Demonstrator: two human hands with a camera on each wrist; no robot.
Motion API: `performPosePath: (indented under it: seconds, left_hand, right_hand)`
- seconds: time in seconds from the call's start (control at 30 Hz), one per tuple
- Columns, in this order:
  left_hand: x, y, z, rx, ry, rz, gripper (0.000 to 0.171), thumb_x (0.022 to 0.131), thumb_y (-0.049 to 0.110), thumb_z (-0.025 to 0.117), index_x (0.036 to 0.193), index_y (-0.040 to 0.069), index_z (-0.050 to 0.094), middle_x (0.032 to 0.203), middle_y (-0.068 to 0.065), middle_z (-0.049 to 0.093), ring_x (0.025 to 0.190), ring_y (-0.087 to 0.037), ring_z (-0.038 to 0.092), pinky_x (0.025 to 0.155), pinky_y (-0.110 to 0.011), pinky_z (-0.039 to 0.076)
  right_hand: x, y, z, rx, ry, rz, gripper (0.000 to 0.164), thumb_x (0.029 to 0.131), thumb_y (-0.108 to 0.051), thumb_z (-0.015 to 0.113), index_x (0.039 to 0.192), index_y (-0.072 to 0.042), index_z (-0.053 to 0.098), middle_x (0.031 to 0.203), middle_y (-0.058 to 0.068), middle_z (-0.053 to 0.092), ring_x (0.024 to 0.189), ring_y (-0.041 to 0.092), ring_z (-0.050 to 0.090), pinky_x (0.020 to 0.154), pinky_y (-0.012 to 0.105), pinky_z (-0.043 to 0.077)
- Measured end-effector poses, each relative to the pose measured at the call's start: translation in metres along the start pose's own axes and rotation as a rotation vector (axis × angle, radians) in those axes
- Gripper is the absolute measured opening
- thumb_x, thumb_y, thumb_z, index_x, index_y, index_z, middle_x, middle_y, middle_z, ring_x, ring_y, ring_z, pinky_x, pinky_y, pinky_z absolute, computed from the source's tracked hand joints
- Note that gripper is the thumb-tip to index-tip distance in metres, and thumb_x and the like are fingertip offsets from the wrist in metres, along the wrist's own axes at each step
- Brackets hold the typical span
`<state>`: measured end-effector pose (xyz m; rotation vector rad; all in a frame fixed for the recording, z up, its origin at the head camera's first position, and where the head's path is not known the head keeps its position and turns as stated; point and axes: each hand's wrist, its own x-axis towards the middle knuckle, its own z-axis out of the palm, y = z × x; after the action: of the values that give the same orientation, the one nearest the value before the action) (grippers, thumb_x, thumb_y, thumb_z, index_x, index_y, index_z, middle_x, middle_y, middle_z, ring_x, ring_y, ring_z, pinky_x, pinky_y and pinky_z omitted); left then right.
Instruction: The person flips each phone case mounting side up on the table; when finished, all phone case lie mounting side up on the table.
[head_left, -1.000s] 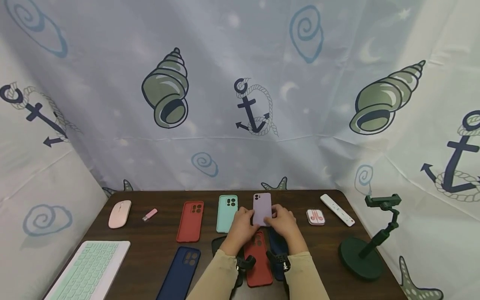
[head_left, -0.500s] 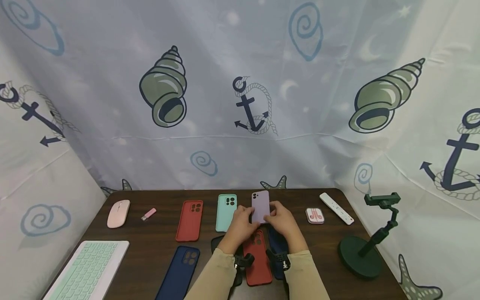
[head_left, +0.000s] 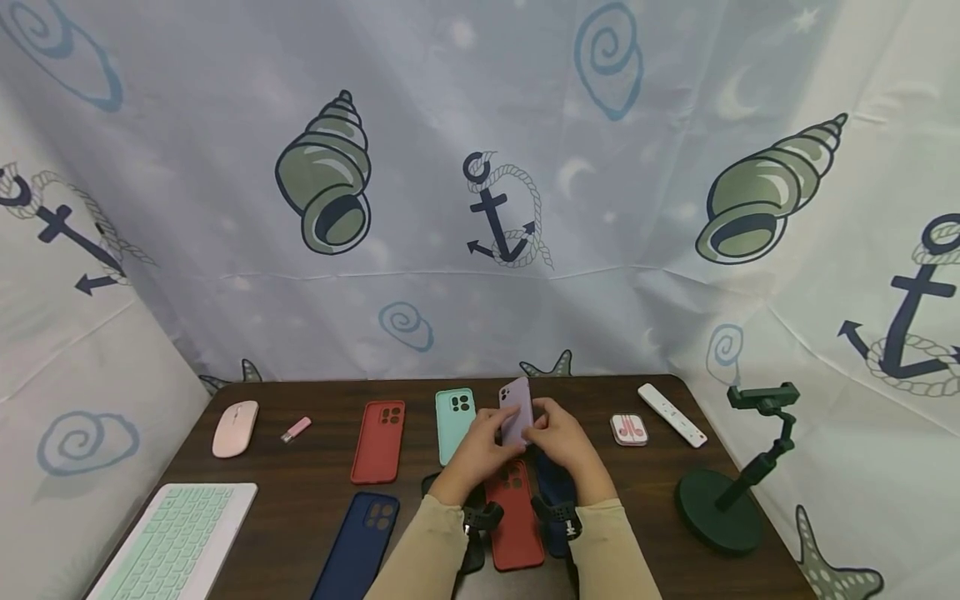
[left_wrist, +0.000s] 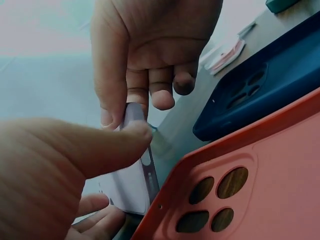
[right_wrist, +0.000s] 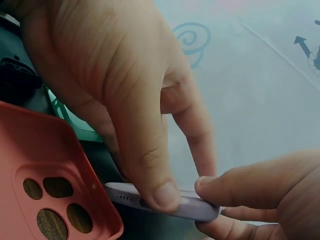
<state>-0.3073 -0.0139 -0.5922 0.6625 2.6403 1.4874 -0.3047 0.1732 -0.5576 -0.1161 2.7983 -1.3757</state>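
Observation:
A lilac phone [head_left: 515,398] is held up between both hands above the table, its back with the camera lenses tilted toward me. My left hand [head_left: 480,450] pinches it from the left, thumb [left_wrist: 117,150] across the bottom end. On its other side my right hand [head_left: 566,437] pinches the lower edge; that thumb [right_wrist: 165,195] presses beside the speaker holes. Just below the hands lies a red phone case [head_left: 515,521] with several camera cut-outs. A dark blue case [head_left: 552,483] lies at its right, and a black case [head_left: 431,483] is mostly hidden by the left arm.
Farther back are a mint case [head_left: 453,425] and another red case [head_left: 378,442]. A blue case [head_left: 356,542], keyboard [head_left: 180,533], mouse [head_left: 236,429] and pink USB stick [head_left: 297,429] lie left. At right stand boxed earphones [head_left: 628,430], a white remote [head_left: 672,415] and a green stand [head_left: 720,512].
Both hands keep hold of the lilac phone. It has turned and tilted, now showing its side edge, and the left fingers have shifted across its back.

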Motion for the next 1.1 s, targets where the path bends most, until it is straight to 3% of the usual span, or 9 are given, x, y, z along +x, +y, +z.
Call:
performPosePath:
  seconds: [0.23, 0.5, 0.67, 0.93, 1.1]
  left_hand:
    - [0.0, 0.003, 0.0, -0.039, -0.023, 0.017, 0.075, 0.093, 0.031, 0.075, 0.157, 0.018, 0.039, 0.153, -0.023, 0.036, 0.135, -0.039, 0.047, 0.102, -0.053, 0.05]
    - [0.0, 0.002, -0.004, -0.112, -0.027, 0.038, 0.077, 0.094, 0.033, 0.075, 0.159, 0.021, 0.035, 0.152, -0.023, 0.035, 0.136, -0.044, 0.048, 0.104, -0.056, 0.048]
    - [-0.001, 0.003, -0.01, -0.1, -0.018, 0.018, 0.077, 0.093, 0.035, 0.075, 0.158, 0.022, 0.037, 0.151, -0.022, 0.039, 0.134, -0.044, 0.05, 0.101, -0.054, 0.05]
    - [0.0, 0.004, -0.014, -0.126, -0.034, 0.015, 0.077, 0.094, 0.033, 0.074, 0.159, 0.02, 0.034, 0.148, -0.023, 0.042, 0.134, -0.045, 0.051, 0.1, -0.053, 0.052]
    - [0.001, 0.003, -0.015, -0.152, -0.057, 0.008, 0.079, 0.095, 0.029, 0.073, 0.16, 0.025, 0.03, 0.154, -0.019, 0.043, 0.133, -0.041, 0.056, 0.098, -0.047, 0.054]
  right_hand:
    - [-0.003, -0.007, -0.002, 0.047, -0.031, -0.026, 0.054, 0.093, -0.019, 0.071, 0.142, -0.009, 0.053, 0.084, 0.003, 0.065, 0.07, 0.016, 0.057, 0.066, 0.032, 0.046]
    - [-0.003, -0.007, -0.003, 0.057, -0.062, -0.074, 0.039, 0.103, -0.016, 0.055, 0.142, -0.018, 0.056, 0.084, 0.005, 0.062, 0.068, 0.017, 0.058, 0.063, 0.033, 0.046]
    - [-0.002, -0.005, -0.002, 0.027, -0.087, -0.081, 0.039, 0.103, -0.016, 0.056, 0.141, -0.024, 0.058, 0.088, 0.004, 0.064, 0.07, 0.018, 0.059, 0.063, 0.034, 0.046]
    - [0.001, 0.002, 0.005, -0.122, -0.093, -0.052, 0.04, 0.099, -0.019, 0.064, 0.138, -0.01, 0.06, 0.101, 0.004, 0.069, 0.085, 0.017, 0.061, 0.079, 0.041, 0.051]
    - [0.003, 0.007, 0.008, -0.197, -0.132, -0.059, 0.044, 0.098, -0.021, 0.066, 0.138, -0.003, 0.06, 0.115, 0.011, 0.069, 0.099, 0.023, 0.064, 0.089, 0.048, 0.053]
